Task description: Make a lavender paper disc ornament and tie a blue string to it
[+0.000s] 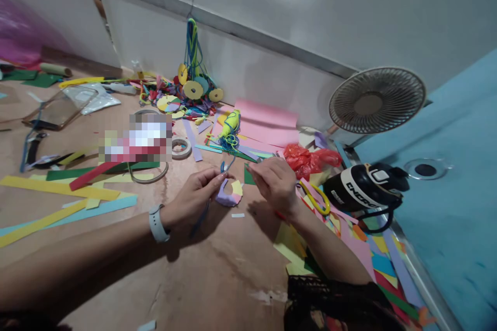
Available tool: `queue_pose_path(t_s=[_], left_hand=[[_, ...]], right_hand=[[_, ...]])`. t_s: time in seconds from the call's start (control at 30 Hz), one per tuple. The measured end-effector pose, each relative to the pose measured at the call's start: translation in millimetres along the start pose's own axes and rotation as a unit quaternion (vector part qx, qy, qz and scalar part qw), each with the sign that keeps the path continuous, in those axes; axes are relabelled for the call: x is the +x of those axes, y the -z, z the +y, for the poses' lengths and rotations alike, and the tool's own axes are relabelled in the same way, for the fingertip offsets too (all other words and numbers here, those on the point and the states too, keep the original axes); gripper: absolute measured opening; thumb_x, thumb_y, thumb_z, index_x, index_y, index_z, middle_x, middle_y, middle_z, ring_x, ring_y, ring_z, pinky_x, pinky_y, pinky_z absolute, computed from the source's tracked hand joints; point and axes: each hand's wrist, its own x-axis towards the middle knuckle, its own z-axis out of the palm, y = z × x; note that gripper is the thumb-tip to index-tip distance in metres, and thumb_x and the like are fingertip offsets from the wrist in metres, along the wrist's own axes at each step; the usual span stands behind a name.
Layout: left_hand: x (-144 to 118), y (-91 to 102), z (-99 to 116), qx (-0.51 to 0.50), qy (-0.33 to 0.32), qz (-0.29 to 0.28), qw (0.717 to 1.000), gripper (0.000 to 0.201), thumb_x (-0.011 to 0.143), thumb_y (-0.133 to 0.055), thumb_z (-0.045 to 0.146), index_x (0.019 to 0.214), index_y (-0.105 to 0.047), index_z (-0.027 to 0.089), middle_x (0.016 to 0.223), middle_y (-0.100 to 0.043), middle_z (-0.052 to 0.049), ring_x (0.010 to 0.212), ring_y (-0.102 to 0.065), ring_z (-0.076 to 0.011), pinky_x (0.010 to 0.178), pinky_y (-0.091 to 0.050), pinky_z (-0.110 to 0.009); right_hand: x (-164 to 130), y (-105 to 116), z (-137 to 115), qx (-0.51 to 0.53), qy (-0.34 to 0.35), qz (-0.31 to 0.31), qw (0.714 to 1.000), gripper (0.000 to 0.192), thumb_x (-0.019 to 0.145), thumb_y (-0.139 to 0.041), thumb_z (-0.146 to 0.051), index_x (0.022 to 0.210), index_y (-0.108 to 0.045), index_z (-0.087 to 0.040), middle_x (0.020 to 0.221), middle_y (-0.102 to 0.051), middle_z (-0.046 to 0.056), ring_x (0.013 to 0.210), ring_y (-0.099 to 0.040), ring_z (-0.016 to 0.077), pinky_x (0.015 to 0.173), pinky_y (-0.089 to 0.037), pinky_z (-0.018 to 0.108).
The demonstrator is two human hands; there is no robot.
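My left hand [196,194] pinches a blue cord [226,163] just above a small round paper piece in lilac, yellow and pink [230,194] that lies on the brown floor. A watch sits on that wrist. My right hand [275,182] is closed close beside it, fingertips pointing at the same cord; what it grips is too small to tell. The cord runs up to a spool of yellow and blue cord [230,126].
Coloured paper strips [58,189] lie at the left, paper scraps [373,253] at the right. A tape roll [180,147], a pink sheet [266,121], a red bag [306,159], yellow-handled scissors [316,200], a black bottle [363,186], a fan [376,99] and hanging paper discs [194,85] surround the hands.
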Motion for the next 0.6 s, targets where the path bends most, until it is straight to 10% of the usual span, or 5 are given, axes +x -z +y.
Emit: queue_pose_path(t_s=[0.2,0.6], left_hand=[[4.7,6.7,-8.6,0.087,-0.027,-0.006,0.996,0.030,0.086,-0.060,0.042,0.092,-0.070,0.014,0.068,-0.058,0.000,0.061,-0.048,-0.0119,0.056,-0.039,-0.022],[3.9,16.1,-13.7,0.330,-0.160,-0.042,0.929,0.026,0.094,-0.047,0.030,0.099,-0.067,0.015,0.088,-0.071,-0.004,0.076,-0.063,-0.0156,0.071,-0.048,-0.024]], right_hand=[[3.6,-3.0,-7.9,0.116,-0.138,-0.004,0.984,0.016,0.087,-0.059,-0.033,0.085,-0.073,-0.025,0.076,-0.071,0.002,0.064,-0.060,0.0157,0.066,-0.045,0.030],[7.2,-9.3,-9.9,0.356,-0.369,-0.110,0.851,0.025,0.070,-0.075,-0.038,0.070,-0.067,-0.014,0.059,-0.060,-0.002,0.050,-0.054,0.0073,0.051,-0.043,0.021]])
